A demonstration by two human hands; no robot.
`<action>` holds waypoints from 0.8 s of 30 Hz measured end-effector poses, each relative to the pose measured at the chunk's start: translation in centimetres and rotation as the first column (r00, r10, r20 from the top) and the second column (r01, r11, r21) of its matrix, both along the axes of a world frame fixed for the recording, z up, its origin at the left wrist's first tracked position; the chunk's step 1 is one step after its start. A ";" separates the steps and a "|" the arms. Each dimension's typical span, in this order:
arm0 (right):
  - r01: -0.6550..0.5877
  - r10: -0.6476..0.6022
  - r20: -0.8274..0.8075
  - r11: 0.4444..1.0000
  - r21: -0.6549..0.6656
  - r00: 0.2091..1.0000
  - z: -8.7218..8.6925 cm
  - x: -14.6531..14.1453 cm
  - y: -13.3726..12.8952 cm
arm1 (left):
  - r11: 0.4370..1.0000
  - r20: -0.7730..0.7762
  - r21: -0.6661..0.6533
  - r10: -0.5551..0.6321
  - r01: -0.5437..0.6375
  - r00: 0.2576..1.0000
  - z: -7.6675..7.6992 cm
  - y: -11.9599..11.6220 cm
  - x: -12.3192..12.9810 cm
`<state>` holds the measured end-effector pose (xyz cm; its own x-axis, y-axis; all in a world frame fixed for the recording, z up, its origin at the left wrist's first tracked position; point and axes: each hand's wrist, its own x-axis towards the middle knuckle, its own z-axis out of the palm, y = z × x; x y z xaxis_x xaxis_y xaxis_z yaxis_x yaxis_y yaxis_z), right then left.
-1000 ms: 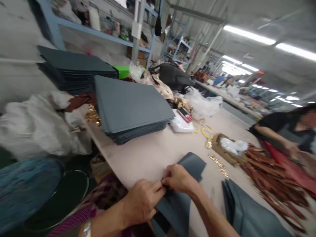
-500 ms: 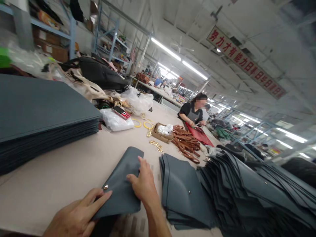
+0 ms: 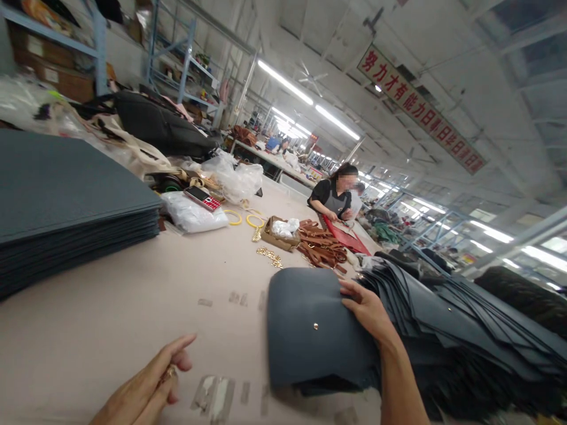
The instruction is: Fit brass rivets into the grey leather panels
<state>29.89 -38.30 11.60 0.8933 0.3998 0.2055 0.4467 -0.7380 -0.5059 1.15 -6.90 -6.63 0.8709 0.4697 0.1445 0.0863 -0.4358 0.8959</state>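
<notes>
Beside right hand (image 3: 370, 311), grey flap (image 3: 310, 324), leather pile (image 3: 465, 330)

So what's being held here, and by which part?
The right hand grips the top grey leather flap by its right edge; the left hand holds nothing.
</notes>
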 end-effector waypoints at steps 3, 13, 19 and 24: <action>0.175 -0.157 0.118 0.970 -0.167 0.981 -2.0 0.8 -2.2 | 0.988 0.078 -0.122 -0.087 0.096 0.993 1.3 -0.1 -0.5; -0.553 0.585 -0.119 0.804 0.220 0.802 -7.6 -13.4 14.7 | 0.951 0.204 -0.179 -0.215 0.252 0.955 5.5 0.0 -1.4; -0.696 0.775 -0.115 0.613 0.374 0.621 -8.3 -19.4 22.0 | 0.981 0.252 0.132 -0.173 0.144 0.952 4.9 1.0 -2.6; -0.708 0.787 -0.083 0.591 0.387 0.612 -9.0 -20.7 24.0 | 0.989 0.205 0.135 -0.083 0.056 0.975 4.8 2.2 -3.7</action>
<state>9.22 -14.34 2.64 0.3359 0.9025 0.2695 0.6170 0.0054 -0.7869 -2.59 -4.74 -1.80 0.8446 0.3750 0.3820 -0.1315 -0.5464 0.8271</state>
